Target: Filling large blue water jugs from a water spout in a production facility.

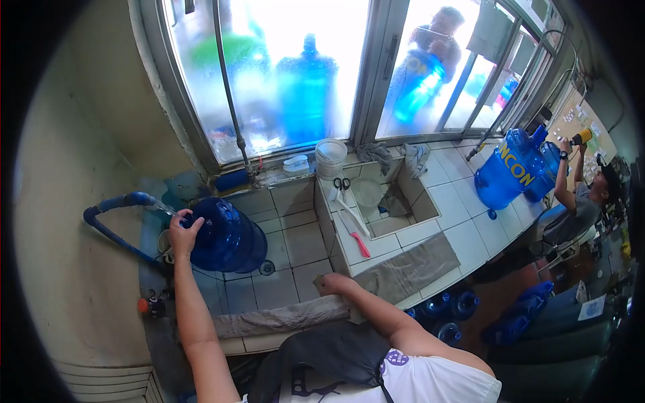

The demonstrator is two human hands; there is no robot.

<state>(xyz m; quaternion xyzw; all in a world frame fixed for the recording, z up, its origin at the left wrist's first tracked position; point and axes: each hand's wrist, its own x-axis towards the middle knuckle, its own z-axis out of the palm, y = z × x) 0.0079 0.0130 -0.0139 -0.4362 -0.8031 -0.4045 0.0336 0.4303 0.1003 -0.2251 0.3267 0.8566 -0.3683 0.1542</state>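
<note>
My left hand (184, 232) grips the neck of a large blue water jug (228, 237), which stands tilted in a tiled basin (302, 242). Water runs from the end of a blue pipe (121, 201) towards the jug's mouth, beside my thumb and fingers. Near the basin's front edge, my right hand (332, 284) is closed around what looks like a small greenish scouring pad (318, 283); much of it is hidden by the fingers. Just below that hand, a grey cloth (282, 317) lies along the basin's front ledge. A round drain (267, 267) shows beside the jug's base.
On the tiled counter are black-handled scissors (342, 184), a white brush (352, 214), a pink-handled tool (360, 245), a grey towel (408, 267) and a white bucket (330, 160) by a small sink (405, 221). Blue jugs (506, 169) stand right, near a co-worker (579, 201) holding a yellow tool.
</note>
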